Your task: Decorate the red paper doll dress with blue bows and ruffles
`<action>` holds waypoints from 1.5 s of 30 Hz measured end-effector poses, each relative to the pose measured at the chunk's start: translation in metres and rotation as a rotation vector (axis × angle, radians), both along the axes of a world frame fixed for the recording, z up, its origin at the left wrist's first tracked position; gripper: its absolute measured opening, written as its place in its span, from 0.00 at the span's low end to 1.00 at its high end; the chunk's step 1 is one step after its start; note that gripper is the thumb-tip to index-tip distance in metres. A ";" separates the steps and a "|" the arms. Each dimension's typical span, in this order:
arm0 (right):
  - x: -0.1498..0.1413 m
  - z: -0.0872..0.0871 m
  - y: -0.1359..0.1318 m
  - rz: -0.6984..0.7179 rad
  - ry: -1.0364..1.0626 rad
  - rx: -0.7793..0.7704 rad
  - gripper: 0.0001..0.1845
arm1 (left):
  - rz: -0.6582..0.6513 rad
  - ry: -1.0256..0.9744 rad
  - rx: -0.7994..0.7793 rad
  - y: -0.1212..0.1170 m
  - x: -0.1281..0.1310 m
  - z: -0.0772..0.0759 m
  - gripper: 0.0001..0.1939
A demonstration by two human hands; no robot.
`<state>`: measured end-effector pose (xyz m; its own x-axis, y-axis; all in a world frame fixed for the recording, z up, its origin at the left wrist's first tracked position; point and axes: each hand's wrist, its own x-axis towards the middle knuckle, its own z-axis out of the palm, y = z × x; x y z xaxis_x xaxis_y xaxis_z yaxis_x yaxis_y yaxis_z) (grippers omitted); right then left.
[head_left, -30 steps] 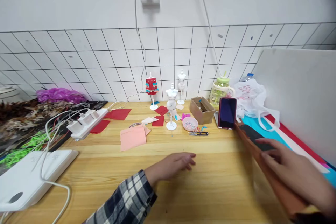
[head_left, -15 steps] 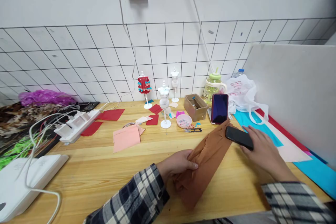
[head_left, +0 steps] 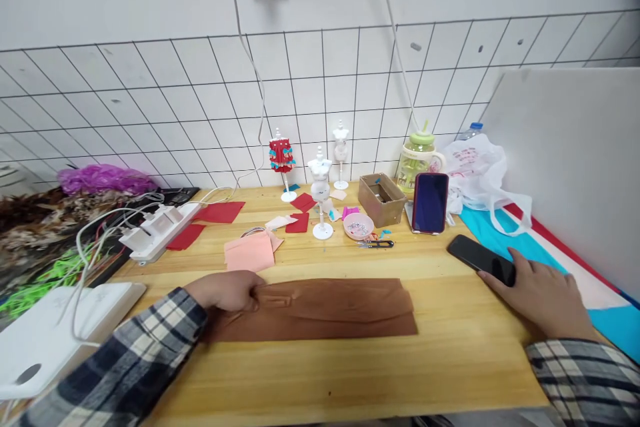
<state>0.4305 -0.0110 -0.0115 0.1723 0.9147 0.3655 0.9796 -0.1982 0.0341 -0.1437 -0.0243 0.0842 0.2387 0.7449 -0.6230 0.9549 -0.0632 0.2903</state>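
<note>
A folded strip of brown cloth (head_left: 340,310) stretches crosswise on the wooden table in front of me, creased along its length. My left hand (head_left: 233,290) grips it near its left end, fingers closed on the fabric. To the right of the strip, my right hand (head_left: 547,290) holds one end of a black phone (head_left: 483,259) between thumb and fingers. The phone is low, at the tabletop; whether it rests fully on it I cannot tell.
White mini dress forms (head_left: 321,190) stand at the back, one wearing a red ruffled dress (head_left: 283,155). Nearby are a pink bead bowl (head_left: 359,227), thread snips (head_left: 379,244), a cardboard box (head_left: 383,200) and an upright phone (head_left: 431,203). A power strip (head_left: 160,230) lies left.
The brown cloth has gone from slanted and raised to lying flat crosswise. My left hand has moved left with its end. My right hand has moved the black phone right, off the cloth.
</note>
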 end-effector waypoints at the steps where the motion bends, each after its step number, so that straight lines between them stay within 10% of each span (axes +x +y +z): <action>1: -0.014 0.004 0.000 0.015 0.001 0.033 0.43 | 0.001 0.088 0.059 -0.002 -0.005 0.004 0.15; 7: -0.151 0.034 -0.008 0.531 0.305 -0.258 0.30 | -0.089 0.444 0.771 -0.033 0.041 0.035 0.18; 12: -0.222 0.055 0.008 0.701 0.173 -0.474 0.23 | -0.185 0.233 0.592 -0.032 0.094 0.041 0.22; 19: -0.209 0.057 0.049 0.698 0.238 -0.498 0.12 | -0.184 0.200 0.477 0.001 0.049 0.001 0.11; 23: -0.202 0.048 0.042 0.810 0.459 -0.540 0.15 | -0.154 0.171 0.641 0.006 0.015 0.011 0.06; 32: -0.201 0.063 0.014 0.886 0.589 -0.594 0.10 | -0.106 0.151 0.226 -0.017 -0.002 0.019 0.16; 39: -0.208 0.075 -0.038 0.900 0.303 -0.107 0.15 | -0.078 0.183 0.560 -0.019 0.004 0.000 0.12; 45: -0.212 0.056 -0.064 1.038 0.271 -0.245 0.30 | -0.275 -0.026 0.812 -0.041 0.054 0.004 0.26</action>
<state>0.2186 -0.0751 0.0443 -0.6756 0.7034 0.2208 0.6466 0.7092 -0.2811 -0.0902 -0.0652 0.0883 0.4833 0.8711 0.0871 0.8686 -0.4895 0.0763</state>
